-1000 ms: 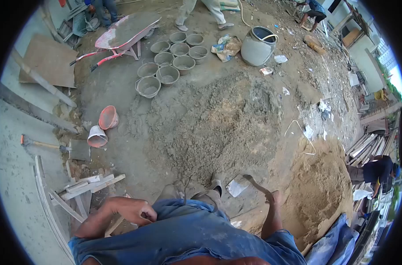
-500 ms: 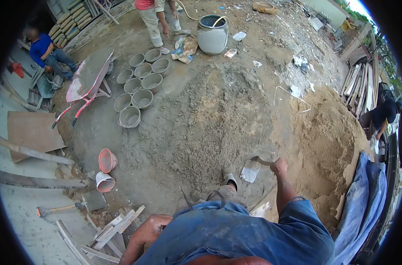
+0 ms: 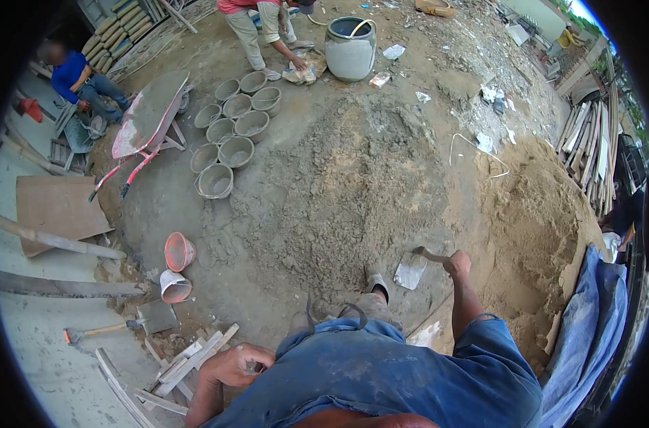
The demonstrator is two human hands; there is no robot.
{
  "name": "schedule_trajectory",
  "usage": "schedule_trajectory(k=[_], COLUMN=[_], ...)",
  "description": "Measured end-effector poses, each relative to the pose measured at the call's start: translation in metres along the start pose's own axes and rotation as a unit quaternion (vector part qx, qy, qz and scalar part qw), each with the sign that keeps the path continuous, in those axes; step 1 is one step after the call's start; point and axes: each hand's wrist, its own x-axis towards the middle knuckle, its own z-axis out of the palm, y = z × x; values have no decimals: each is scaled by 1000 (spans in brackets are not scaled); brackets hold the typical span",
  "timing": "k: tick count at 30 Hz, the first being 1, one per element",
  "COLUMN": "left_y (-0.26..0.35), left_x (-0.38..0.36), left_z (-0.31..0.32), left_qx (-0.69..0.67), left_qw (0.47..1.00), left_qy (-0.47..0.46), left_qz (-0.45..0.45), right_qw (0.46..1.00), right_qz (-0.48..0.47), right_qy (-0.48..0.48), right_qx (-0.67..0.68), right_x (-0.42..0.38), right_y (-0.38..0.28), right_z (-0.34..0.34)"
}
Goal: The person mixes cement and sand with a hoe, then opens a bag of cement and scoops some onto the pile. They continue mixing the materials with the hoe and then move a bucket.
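My right hand [image 3: 457,264] is wrapped around the handle [image 3: 432,255] of a hoe. Its flat, pale metal blade [image 3: 410,274] lies on the wet ground just right of my foot [image 3: 377,283]. Beyond the blade spreads a heap of grey mortar [image 3: 346,207], rough and lumpy, with sandy patches on top. My left hand [image 3: 242,362] is beside my waist, against the blue shirt [image 3: 381,378], with its fingers curled in. What those fingers hold, if anything, is hidden.
Several buckets [image 3: 236,152] cluster left of the heap, near a wheelbarrow [image 3: 149,118]. Two more buckets [image 3: 179,251], a shovel [image 3: 156,316] and wood scraps [image 3: 196,360] lie at lower left. Sand [image 3: 531,235] rises on the right. A co-worker [image 3: 264,28] bends beside a large drum [image 3: 351,53].
The co-worker by the drum has bent down, a hand now at the bag on the ground. My left-hand fingers show more curled. The view has shifted slightly; the hoe blade stays on the ground.
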Motion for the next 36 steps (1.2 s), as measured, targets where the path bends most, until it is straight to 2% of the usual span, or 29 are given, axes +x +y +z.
schedule_trajectory(k=[3, 10, 12, 28, 30, 36], left_y=[-1, -2, -3, -13, -12, -11], left_x=[5, 12, 13, 27, 28, 29], left_z=[1, 3, 3, -1, -1, -3], left_qx=[23, -17, -31, -69, -74, -69], left_qw=[998, 994, 995, 997, 997, 996], left_qy=[31, 89, 82, 4, -16, -59], left_qz=[43, 61, 39, 46, 24, 8], right_qw=[1000, 1000, 1000, 1000, 997, 996], right_qz=[-13, -11, -8, -2, 55, 57], right_qy=[-2, 1, 6, 7, -59, -61], right_qx=[-7, 6, 7, 1, 17, 20], right_x=[-2, -1, 0, -3, -7, -5], right_y=[-4, 1, 3, 11, 4, 8], right_z=[-6, -4, -4, -10, -21, -23])
